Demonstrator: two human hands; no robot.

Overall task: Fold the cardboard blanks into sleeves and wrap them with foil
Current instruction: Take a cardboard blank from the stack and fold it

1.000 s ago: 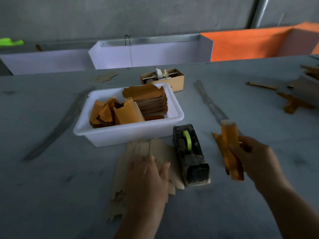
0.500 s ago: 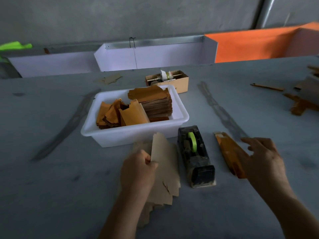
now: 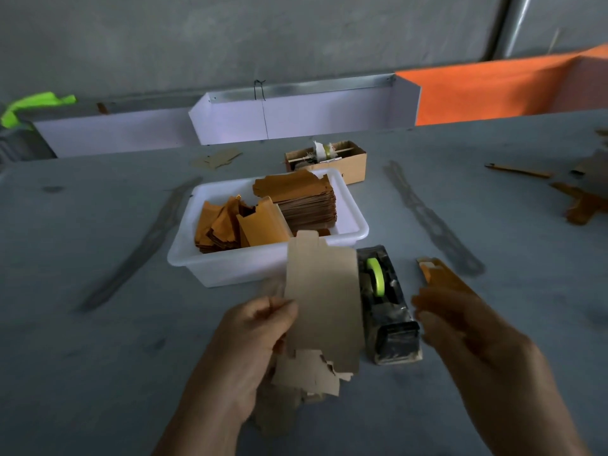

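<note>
Cardboard blank [image 3: 320, 291] stands upright, long axis vertical, in left hand [image 3: 253, 340].

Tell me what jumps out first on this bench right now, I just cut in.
The left hand pinches a pale cardboard blank upright at centre, over loose blanks on the grey table. Behind it, a white tub holds stacked orange-gold pieces. A black tape dispenser with a green roll sits just right of the blank, and the right hand hovers beside it, empty.

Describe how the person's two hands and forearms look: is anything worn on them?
The left hand and right hand are both bare: no gloves, rings, watch or bands show. Both forearms are bare too, with no sleeve reaching into view. No markings are visible in this dim picture.
</note>
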